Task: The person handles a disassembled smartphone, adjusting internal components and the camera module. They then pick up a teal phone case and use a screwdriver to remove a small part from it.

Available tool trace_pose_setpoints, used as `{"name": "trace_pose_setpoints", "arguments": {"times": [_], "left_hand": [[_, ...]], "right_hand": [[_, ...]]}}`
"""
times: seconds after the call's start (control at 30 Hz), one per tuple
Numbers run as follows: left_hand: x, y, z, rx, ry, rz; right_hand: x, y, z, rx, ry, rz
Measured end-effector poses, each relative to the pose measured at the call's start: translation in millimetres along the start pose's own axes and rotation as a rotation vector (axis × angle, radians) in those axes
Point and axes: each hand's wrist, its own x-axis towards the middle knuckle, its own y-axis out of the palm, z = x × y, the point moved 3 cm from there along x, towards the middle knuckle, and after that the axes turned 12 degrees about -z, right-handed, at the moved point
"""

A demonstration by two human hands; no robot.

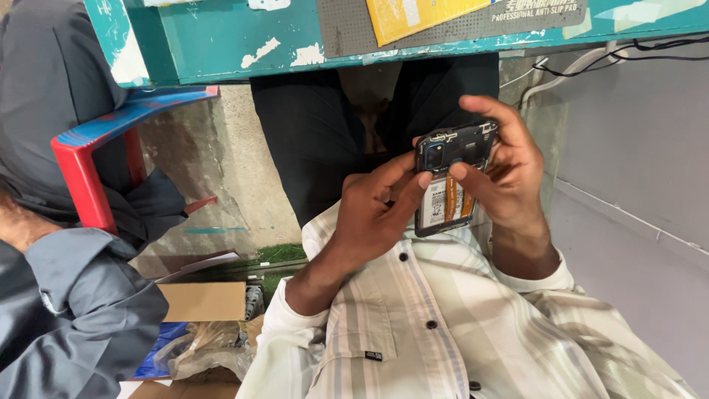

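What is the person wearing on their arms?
Both arms wear long sleeves of a pale cream shirt with wide grey-green stripes and dark buttons. The left hand and right hand are bare, with no gloves, rings or watch in view.

The phone [452, 177] is a dark smartphone with its back cover off, so the insides show. It is held upright in the air, tilted slightly, just in front of a striped shirt and below the edge of the tabletop. Its upper part is a black frame with a camera block at the top left corner. Lower down lies a pale battery with a printed label, and beside that run orange flat cables.
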Motion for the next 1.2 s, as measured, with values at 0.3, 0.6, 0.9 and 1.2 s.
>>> {"name": "trace_pose_setpoints", "arguments": {"times": [0.3, 0.6, 0.9, 1.2], "left_hand": [[-2, -4, -11, 0.111, 0.03, 0.019], [-4, -3, -17, 0.101, 0.124, 0.026], [-4, 0, -20, 0.143, 0.139, 0.018], [-6, 1, -23, 0.186, 0.184, 0.001]], "right_hand": [[-4, 9, 13, -0.057, -0.065, 0.029], [-16, 11, 18, -0.267, -0.111, -0.064], [-9, 6, 25, -0.086, -0.038, 0.008], [-13, 9, 22, -0.04, -0.052, -0.041]]}}
